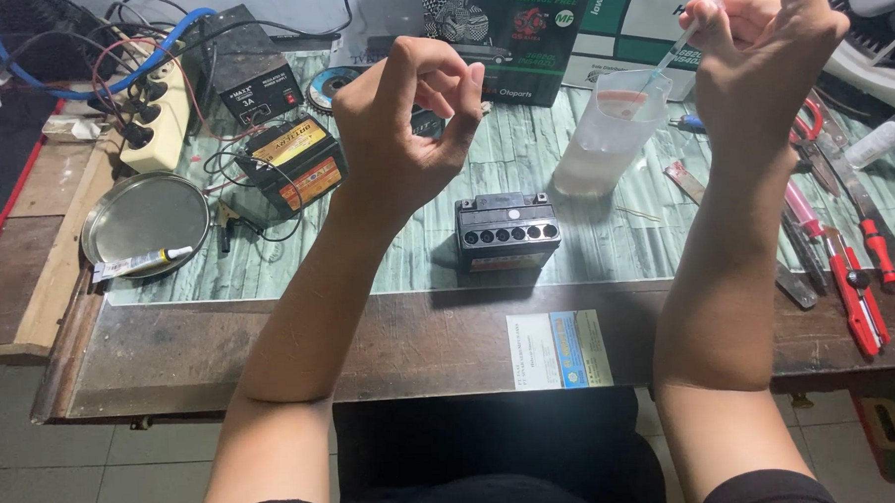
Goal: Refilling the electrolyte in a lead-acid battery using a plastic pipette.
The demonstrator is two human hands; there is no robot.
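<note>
My right hand (768, 52) is raised at the upper right, fingers closed on a thin clear syringe (686, 37) whose tip slants down toward a clear plastic cup (612, 132) holding clear liquid. My left hand (408, 119) is raised at centre, fingers curled loosely, holding nothing I can see. Below and between both hands a small black battery (507, 231) stands on the green bench, its top showing a row of several open round holes.
A round metal tray (144, 220) with a small tube lies at left, beside a second battery (294, 164) with clips and a black charger box (248, 75). Red-handled pliers and cutters (855, 277) lie at right. Printed boxes stand at the back.
</note>
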